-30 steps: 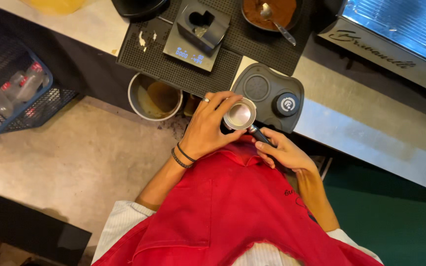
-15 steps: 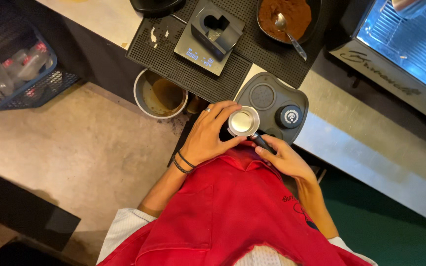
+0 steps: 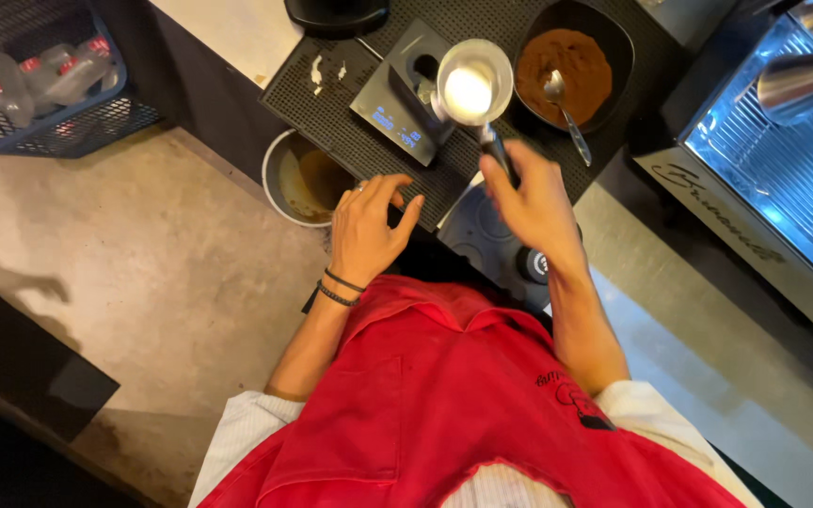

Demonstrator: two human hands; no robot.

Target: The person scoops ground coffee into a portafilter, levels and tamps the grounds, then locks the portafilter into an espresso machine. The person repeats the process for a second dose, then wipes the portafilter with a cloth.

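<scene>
Lifting the portafilter [image 3: 470, 92] away from the tamping mat [image 3: 496, 235], I have carried it forward since half a second ago, and its round steel basket now sits over the small digital scale [image 3: 402, 108]. My right hand [image 3: 531, 193] has its fingers closed round the dark handle, blurred with motion. My left hand [image 3: 369, 226], which cupped the basket a moment ago, has let go: its fingers are spread and empty, hovering above the edge of the ribbed black mat [image 3: 350, 94]. I judge that the basket is about to be weighed or filled.

Beside the scale stands a dark bowl of ground coffee [image 3: 565, 61] with a spoon [image 3: 562, 103] in it. Below the tabletop [image 3: 237, 33] edge is a round knock bin [image 3: 305, 177]. An espresso machine [image 3: 783, 160] stands on the far right, a wire crate of bottles [image 3: 39, 80] on the concrete floor [image 3: 143, 292].
</scene>
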